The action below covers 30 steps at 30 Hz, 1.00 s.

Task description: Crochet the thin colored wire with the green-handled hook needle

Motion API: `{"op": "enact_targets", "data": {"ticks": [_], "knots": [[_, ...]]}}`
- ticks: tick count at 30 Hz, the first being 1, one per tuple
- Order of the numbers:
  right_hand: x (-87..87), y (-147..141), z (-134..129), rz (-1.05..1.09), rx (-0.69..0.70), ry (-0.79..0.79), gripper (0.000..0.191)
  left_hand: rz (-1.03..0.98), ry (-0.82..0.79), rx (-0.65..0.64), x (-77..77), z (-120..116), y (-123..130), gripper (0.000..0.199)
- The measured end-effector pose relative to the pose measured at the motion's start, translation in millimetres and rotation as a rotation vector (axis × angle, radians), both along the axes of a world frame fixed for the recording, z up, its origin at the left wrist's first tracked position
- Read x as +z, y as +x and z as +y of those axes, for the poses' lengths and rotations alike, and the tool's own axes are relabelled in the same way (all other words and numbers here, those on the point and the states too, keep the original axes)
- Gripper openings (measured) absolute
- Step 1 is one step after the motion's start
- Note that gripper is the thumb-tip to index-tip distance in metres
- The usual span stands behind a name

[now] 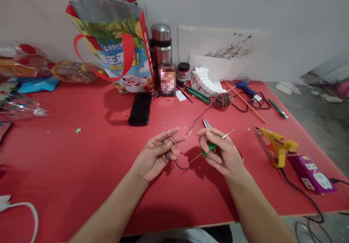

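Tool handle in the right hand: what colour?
The tool handle is green; see the head view.

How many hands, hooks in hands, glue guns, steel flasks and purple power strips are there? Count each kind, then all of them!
Hands: 2 (left hand, right hand)
Held hooks: 1 (green-handled hook)
Glue guns: 2 (yellow glue gun, blue glue gun)
Steel flasks: 1 (steel flask)
Purple power strips: 1 (purple power strip)
Total: 7
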State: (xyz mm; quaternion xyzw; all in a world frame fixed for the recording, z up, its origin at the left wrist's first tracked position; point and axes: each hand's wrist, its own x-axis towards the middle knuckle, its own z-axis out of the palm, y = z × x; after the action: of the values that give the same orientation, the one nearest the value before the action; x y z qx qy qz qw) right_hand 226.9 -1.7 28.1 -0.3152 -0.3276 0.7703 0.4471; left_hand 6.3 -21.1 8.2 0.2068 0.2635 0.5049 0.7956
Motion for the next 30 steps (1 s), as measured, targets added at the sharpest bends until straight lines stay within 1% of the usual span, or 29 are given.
{"op": "enact_targets", "data": {"ticks": [13, 21, 30], "knots": [[-1.5, 0.8, 1.0, 0.005, -0.018, -0.008, 0.015, 0.002, 0.005, -0.046, -4.7, -0.5, 3.7, 0.031], [1.9, 0.0, -2.5, 0.008, -0.013, -0.013, 0.015, 0.018, 0.009, -0.075, -4.7, -2.7, 4.3, 0.031], [1.1, -0.1, -1.7, -0.018, -0.011, -0.013, 0.014, 0.021, 0.013, -0.08, -7.7, -3.4, 4.5, 0.031]]}}
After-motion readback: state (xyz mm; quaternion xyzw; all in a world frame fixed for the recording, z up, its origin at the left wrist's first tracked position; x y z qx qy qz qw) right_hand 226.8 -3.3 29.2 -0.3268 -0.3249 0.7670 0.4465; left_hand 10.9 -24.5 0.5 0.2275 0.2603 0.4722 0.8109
